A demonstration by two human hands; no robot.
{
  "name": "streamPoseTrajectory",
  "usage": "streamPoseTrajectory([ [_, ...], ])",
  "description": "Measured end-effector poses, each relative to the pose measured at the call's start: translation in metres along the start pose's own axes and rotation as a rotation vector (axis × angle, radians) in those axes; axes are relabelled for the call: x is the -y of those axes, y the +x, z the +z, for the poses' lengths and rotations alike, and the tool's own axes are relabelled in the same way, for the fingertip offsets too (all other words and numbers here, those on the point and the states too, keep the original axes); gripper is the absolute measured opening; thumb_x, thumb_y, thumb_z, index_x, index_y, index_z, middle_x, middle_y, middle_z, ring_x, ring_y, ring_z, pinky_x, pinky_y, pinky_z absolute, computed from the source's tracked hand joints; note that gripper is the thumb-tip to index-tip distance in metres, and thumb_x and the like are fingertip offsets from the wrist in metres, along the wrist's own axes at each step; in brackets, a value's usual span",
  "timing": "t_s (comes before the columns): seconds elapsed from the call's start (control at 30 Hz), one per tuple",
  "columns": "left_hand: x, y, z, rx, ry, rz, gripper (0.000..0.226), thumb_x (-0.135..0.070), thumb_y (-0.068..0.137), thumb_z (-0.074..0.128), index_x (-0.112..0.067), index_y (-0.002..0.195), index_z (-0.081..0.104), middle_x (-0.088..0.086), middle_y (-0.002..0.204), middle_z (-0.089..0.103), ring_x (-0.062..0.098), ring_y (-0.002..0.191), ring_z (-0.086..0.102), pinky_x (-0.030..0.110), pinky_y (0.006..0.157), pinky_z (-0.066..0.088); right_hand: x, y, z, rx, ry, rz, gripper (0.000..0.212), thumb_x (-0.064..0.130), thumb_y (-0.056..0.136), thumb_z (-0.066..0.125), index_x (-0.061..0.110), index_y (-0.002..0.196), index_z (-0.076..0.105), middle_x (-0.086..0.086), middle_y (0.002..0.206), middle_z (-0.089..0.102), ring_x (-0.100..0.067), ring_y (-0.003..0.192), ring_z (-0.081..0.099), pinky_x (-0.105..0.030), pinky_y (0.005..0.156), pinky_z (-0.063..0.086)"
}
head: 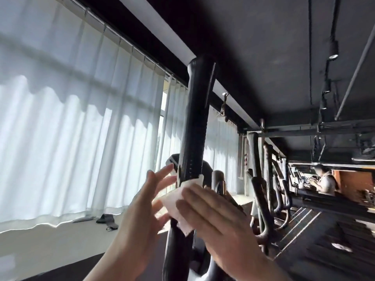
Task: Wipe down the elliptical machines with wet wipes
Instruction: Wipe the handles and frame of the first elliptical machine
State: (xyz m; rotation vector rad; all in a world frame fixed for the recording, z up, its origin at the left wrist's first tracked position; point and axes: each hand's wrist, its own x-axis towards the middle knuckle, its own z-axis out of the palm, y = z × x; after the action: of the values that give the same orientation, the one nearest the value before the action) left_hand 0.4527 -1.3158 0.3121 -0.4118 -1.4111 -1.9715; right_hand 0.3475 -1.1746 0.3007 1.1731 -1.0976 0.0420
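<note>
Left hand: left hand (140, 201) raised at 7 o'clock of the handle, fingers straight and spread, grasping nothing.
Right hand: right hand (215, 226) flat, straight fingers pressing the white wet wipe (174, 201).
Wipe: wrapped against the tall black elliptical handle (195, 122), near its lower grip end.

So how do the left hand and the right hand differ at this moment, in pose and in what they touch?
The right hand lies flat on the white wipe, pressing it against the black handlebar; the left hand has its fingers spread beside the bar, and whether it touches the wipe is unclear. The right hand shows its back, the left hand mostly its edge and palm side. Both are bare, with straight fingers, raised at the same height.
</note>
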Motion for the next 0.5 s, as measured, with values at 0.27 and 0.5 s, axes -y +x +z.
streamPoseTrajectory([
  [0.27,-0.018,-0.017,0.015,-0.037,0.298,0.09,0.06,-0.073,0.069,0.036,-0.049,0.118,0.061,-0.022,0.114,0.068,0.001,0.111,0.062,0.041,0.098,0.046,-0.048,0.055,0.002,-0.306,0.244,0.37,0.032,0.002,0.095,0.05,0.005,0.124,0.063,-0.008,0.128,0.064,-0.019,0.122,0.059,-0.031,0.103,0.048],
  [0.5,-0.017,-0.021,0.018,-0.088,0.304,0.043,0.058,-0.068,0.074,0.036,-0.042,0.116,0.065,-0.026,0.116,0.067,-0.001,0.114,0.058,0.045,0.103,0.042,-0.06,0.09,0.021,-0.403,0.441,0.635,0.032,0.003,0.094,0.056,0.003,0.125,0.063,-0.007,0.129,0.063,0.0,0.116,0.054,-0.006,0.099,0.04],
])
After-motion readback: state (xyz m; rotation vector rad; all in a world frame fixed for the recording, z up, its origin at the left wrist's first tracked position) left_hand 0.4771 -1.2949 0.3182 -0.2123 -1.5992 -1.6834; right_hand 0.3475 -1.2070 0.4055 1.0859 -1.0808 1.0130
